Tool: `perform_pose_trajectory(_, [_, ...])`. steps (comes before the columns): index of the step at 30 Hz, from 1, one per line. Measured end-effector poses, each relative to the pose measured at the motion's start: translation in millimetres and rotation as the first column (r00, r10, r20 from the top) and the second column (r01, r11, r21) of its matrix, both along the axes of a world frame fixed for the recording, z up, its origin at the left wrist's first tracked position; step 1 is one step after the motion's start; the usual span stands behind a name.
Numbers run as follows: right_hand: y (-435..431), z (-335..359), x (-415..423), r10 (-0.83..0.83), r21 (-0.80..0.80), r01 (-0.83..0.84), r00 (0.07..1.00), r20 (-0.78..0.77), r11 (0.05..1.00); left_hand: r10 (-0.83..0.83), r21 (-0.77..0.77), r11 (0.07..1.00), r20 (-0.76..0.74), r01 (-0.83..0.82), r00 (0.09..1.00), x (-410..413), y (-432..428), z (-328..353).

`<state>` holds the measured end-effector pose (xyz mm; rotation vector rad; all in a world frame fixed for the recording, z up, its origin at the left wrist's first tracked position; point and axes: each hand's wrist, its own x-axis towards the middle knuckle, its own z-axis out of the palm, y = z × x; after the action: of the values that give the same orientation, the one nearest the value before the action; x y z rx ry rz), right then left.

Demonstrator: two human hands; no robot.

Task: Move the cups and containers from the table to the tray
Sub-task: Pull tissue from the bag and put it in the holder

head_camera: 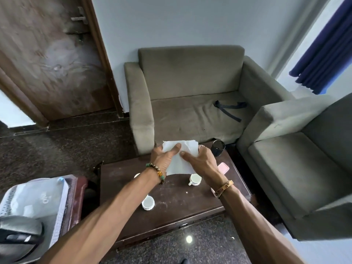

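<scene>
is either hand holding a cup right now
No, the left hand and right hand both grip a white paper napkin, while the nearest white cup stands alone on the table.

Your left hand and right hand hold a white napkin between them above the dark table, thumbs on its near side. One white cup stands by your right wrist, a second cup by your left forearm, and a black cup at the far corner.

Bare forearms, brown-green-amber bead bracelet on left wrist, lettered tan wristband on right, ring on right hand beyond wristband.
</scene>
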<state>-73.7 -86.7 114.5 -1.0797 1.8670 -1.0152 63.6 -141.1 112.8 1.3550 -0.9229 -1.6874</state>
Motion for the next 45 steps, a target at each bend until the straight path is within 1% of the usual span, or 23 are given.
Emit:
perform_pose_trajectory(2, [2,-9,-20,-0.067,-0.015,0.068,0.997,0.025,0.998,-0.056,0.065,0.996,-0.020,0.057,0.998,-18,3,-3])
perform_pose_trajectory(3, [3,-13,-28,-0.086,-0.008,0.086,0.996,0.020,0.996,-0.088,0.067,0.994,-0.004,0.089,0.996,-24,4,-6])
perform_pose_trajectory(6, [5,-23,-43,-0.059,0.046,0.058,0.998,0.020,0.997,-0.100,-0.056,0.992,0.142,0.109,0.985,-36,5,-14])
perform_pose_trajectory(8, [5,-29,-51,-0.064,0.047,0.066,0.997,-0.044,0.997,-0.084,-0.125,0.986,0.222,0.114,0.971,-45,6,-19])
perform_pose_trajectory(10, [3,-33,-58,-0.101,0.039,0.105,0.990,-0.102,0.994,-0.098,-0.168,0.973,0.310,0.156,0.946,-52,4,-25])
perform_pose_trajectory(13, [-1,-40,-68,-0.093,0.082,0.101,0.990,-0.103,0.991,-0.197,-0.107,0.957,0.442,0.270,0.875,-58,-9,-32])
perform_pose_trajectory(14, [-2,-42,-71,-0.104,0.081,0.113,0.988,-0.110,0.990,-0.253,-0.096,0.938,0.472,0.334,0.845,-58,-15,-34])
perform_pose_trajectory(16, [-3,-46,-76,-0.167,0.060,0.173,0.982,-0.092,0.983,-0.387,-0.062,0.867,0.542,0.495,0.746,-60,-30,-36])
perform_pose_trajectory(17, [-4,-47,-78,-0.175,0.054,0.180,0.980,-0.099,0.982,-0.416,-0.053,0.840,0.578,0.540,0.702,-63,-36,-36])
perform_pose_trajectory(18, [-7,-48,-79,-0.147,0.064,0.156,0.981,-0.130,0.986,-0.417,-0.060,0.827,0.600,0.558,0.682,-67,-41,-36])
perform_pose_trajectory(20, [-14,-53,-78,-0.048,0.121,0.081,0.967,-0.251,0.989,-0.405,-0.090,0.828,0.588,0.554,0.701,-78,-47,-34])
perform_pose_trajectory(21, [-19,-55,-78,-0.029,0.148,0.077,0.953,-0.301,0.986,-0.395,-0.106,0.831,0.579,0.547,0.713,-85,-50,-31])
perform_pose_trajectory(22, [-24,-56,-79,-0.041,0.152,0.096,0.942,-0.334,0.984,-0.381,-0.126,0.832,0.578,0.540,0.722,-92,-54,-28])
perform_pose_trajectory(25, [-35,-58,-86,-0.107,0.107,0.172,0.888,-0.447,0.979,-0.340,-0.177,0.817,0.620,0.548,0.707,-109,-67,-28])
perform_pose_trajectory(27, [-43,-62,-93,-0.106,0.094,0.173,0.867,-0.487,0.980,-0.322,-0.194,0.813,0.637,0.550,0.701,-120,-76,-35])
perform_pose_trajectory(29, [-48,-65,-99,-0.103,0.122,0.182,0.873,-0.477,0.976,-0.330,-0.187,0.810,0.637,0.555,0.696,-131,-81,-47])
perform_pose_trajectory(35, [-65,-91,-137,-0.089,0.225,0.186,0.919,-0.384,0.956,-0.390,-0.091,0.823,0.628,0.561,0.673,-165,-97,-96])
perform_pose_trajectory(38, [-76,-117,-167,-0.073,0.289,0.181,0.934,-0.349,0.940,-0.369,-0.069,0.819,0.697,0.569,0.615,-192,-105,-126])
perform_pose_trajectory(42, [-95,-156,-216,-0.026,0.366,0.163,0.936,-0.352,0.916,-0.430,0.034,0.797,0.733,0.603,0.527,-236,-121,-175])
perform_pose_trajectory(45, [-116,-186,-253,-0.001,0.414,0.139,0.949,-0.316,0.900,-0.441,0.076,0.793,0.756,0.604,0.484,-273,-137,-210])
